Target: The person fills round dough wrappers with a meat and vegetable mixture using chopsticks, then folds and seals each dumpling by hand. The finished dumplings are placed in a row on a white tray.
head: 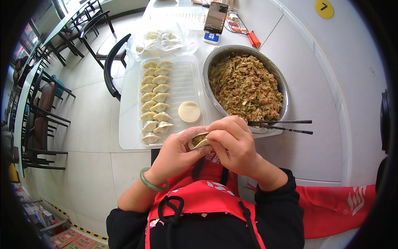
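My left hand [183,149] and my right hand [231,141] hold a folded dumpling wrapper [199,140] with filling showing in its open side. The right fingers pinch its right end. Behind my hands, a clear plastic tray [194,70] holds two columns of folded dumplings [160,88] on its left half. Round dough wrappers [189,112] lie in the tray's right half, near my fingers. To the right, a large steel bowl [287,101] holds chopped filling [245,87]. Black chopsticks [292,127] rest over its near rim, their tips in the filling.
Plastic bags of pale dough pieces [169,39] lie behind the tray. A phone [215,18] stands upright at the table's back, with a red packet [254,39] to its right. A black chair [112,65] is left of the table [132,124]; the wall is at right.
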Motion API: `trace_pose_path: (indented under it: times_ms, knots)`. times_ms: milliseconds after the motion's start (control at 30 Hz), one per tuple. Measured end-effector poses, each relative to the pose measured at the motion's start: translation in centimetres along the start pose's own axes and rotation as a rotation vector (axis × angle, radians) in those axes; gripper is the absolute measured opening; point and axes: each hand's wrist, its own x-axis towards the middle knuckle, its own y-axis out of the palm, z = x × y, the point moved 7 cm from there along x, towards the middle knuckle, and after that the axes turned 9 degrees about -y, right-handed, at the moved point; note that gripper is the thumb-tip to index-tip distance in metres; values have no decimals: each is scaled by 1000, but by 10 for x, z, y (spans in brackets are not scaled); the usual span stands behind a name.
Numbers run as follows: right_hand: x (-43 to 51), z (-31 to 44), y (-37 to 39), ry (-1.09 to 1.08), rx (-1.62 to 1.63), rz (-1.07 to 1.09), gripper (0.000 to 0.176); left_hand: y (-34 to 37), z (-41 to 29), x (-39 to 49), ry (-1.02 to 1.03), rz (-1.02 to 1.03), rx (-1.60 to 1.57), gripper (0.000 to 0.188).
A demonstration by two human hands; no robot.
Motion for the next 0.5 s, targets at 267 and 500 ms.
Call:
trace_pose_path:
  times_ms: [267,500]
  knots:
    - [4,-6,-3,7,-18,73,17,-2,-15,0,229,-156,343,44]
    - [10,-15,-8,63,90,-30,18,-6,-20,6,382,-314,234,79]
